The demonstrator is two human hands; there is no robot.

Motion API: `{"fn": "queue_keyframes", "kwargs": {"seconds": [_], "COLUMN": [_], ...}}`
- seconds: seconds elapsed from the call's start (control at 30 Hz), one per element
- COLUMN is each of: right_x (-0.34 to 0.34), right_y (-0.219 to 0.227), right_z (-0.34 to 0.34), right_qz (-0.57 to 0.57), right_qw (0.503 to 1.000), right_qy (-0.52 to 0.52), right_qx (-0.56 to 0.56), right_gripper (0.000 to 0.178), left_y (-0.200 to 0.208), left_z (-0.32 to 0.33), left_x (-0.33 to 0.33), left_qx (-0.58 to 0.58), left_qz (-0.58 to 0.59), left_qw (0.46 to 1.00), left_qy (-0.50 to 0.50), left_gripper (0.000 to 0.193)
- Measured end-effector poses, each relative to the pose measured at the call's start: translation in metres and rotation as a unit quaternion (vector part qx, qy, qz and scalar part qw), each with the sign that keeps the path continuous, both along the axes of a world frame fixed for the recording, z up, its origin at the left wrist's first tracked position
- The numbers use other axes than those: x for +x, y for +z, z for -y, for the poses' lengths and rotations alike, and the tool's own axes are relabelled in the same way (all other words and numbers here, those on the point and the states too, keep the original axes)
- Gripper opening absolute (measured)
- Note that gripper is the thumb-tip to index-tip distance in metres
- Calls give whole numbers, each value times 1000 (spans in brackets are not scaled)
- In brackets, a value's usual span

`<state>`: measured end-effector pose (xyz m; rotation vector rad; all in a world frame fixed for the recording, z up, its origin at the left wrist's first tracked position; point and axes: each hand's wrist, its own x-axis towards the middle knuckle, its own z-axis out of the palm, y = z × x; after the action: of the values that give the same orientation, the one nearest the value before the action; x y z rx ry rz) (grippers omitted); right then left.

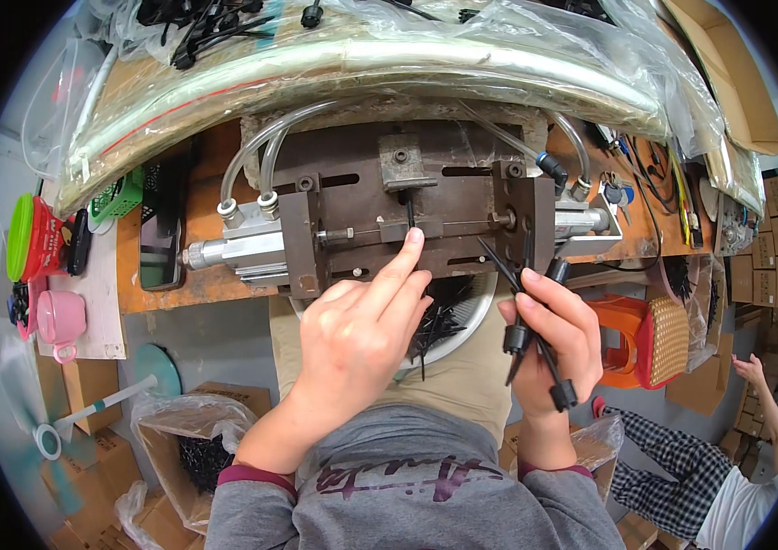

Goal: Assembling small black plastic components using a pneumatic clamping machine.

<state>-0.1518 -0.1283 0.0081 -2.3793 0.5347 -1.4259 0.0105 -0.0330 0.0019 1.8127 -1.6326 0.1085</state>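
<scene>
My left hand reaches forward over a dark metal fixture. Its index finger is stretched out, the tip at the lower end of a short black rod on a small central block. Whether that finger presses the rod, I cannot tell. My right hand is closed around several black pointed plastic rods with ribbed caps, just in front of the fixture's right side. Silver pneumatic cylinders flank the fixture, with clear hoses attached. Below, partly behind my hands, a white basin holds more black pieces.
Plastic sheeting covers a padded ledge behind the fixture. On the left are a phone and a pink cup; keys and wires lie right. An orange stool and open boxes stand below. Another person is at lower right.
</scene>
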Motion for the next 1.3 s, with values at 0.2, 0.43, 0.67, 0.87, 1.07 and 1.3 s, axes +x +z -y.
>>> {"fn": "queue_keyframes", "kwargs": {"seconds": [0.2, 0.43, 0.67, 0.87, 1.07, 1.3], "right_x": [5, 8, 12, 11, 11, 3], "right_y": [-8, -5, -5, -5, -7, -8], "right_z": [-2, -5, -6, -7, -10, -8], "right_qz": [-38, -55, -8, -11, -9, -2], "right_qw": [995, 994, 1000, 1000, 1000, 999], "right_qy": [39, 60, -18, -16, -10, -17], "right_qx": [-78, -67, -11, -4, 9, -35], "right_gripper": [28, 32, 26, 27, 29, 29], "left_y": [16, 21, 1, -5, 6, 13], "left_z": [-11, -18, -15, -7, -3, -6], "left_x": [-10, -10, -5, -1, 5, 0], "left_qx": [-74, -85, -51, 9, 37, 90], "left_qz": [-244, -237, -144, -28, 46, 14], "left_qw": [960, 963, 988, 999, 997, 996], "left_qy": [-115, -99, -14, -30, -49, -7], "left_gripper": [44, 38, 35, 27, 30, 26]}}
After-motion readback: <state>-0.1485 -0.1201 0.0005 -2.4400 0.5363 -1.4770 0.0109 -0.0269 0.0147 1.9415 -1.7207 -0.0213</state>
